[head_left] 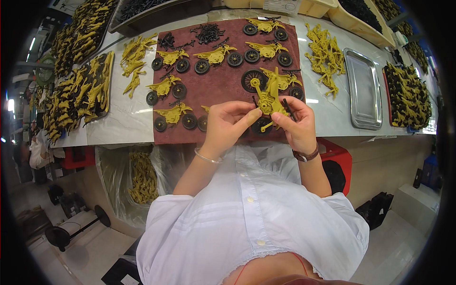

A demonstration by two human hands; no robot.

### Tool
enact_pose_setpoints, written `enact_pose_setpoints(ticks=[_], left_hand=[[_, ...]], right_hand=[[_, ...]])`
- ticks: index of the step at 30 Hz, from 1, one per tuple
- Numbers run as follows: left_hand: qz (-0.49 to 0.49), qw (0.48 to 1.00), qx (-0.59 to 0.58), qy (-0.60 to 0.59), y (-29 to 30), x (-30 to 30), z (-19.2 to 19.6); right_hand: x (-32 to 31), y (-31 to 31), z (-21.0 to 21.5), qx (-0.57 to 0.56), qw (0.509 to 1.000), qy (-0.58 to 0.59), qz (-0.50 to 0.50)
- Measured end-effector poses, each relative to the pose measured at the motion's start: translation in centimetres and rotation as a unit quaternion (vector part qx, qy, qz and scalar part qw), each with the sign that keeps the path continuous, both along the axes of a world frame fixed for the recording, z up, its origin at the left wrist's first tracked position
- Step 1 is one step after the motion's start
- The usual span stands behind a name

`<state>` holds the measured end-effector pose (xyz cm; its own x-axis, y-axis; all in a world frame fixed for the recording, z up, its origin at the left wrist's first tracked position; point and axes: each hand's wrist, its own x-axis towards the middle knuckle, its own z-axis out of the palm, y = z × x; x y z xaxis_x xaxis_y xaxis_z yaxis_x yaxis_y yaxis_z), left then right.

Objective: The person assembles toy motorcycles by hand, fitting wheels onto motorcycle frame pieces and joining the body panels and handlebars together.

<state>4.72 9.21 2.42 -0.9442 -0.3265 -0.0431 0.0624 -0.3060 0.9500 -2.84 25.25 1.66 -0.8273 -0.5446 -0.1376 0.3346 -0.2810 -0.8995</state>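
Note:
Above the front of a dark red cloth [219,89], both hands grip a yellow toy motorcycle [270,97], tilted with one spoked black wheel at its upper left. My left hand [233,124] pinches its near-left side between thumb and fingertips. My right hand [298,126] is closed round its right side, beside a thin black part [289,109] at the fingers. Some of the motorcycle's lower side is hidden by my fingers. Around it on the cloth stand several similar yellow motorcycles [216,56] with black wheels, some partly covered by my hands.
Small black parts [207,33] lie in piles at the cloth's far edge. Loose yellow pieces [327,59] are heaped on the right, others [135,59] on the left. A metal tray [363,90] lies farther right. Full trays [408,97] and bins [142,21] border the table.

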Motion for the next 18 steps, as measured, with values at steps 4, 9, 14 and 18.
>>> enact_pose_setpoints(ticks=[4, 9, 14, 18], left_hand=[[-0.039, 0.999, -0.036, -0.004, -0.6, 0.4, 0.3], [-0.065, 0.995, 0.077, -0.025, -1.6, 0.1, 0.1], [-0.028, 0.999, 0.027, -0.008, -1.6, 0.0, 0.2], [-0.004, 1.0, -0.01, -0.023, -1.3, 0.1, 0.5]], right_hand=[[0.2, 0.2, 0.2, 0.048, 0.994, 0.094, 0.029], [0.5, 0.0, 0.4, 0.031, 0.998, 0.052, 0.028], [0.7, 0.0, 0.4, 0.042, 0.997, 0.054, 0.03], [0.8, -0.1, 0.5, 0.043, 0.997, 0.054, 0.026]])
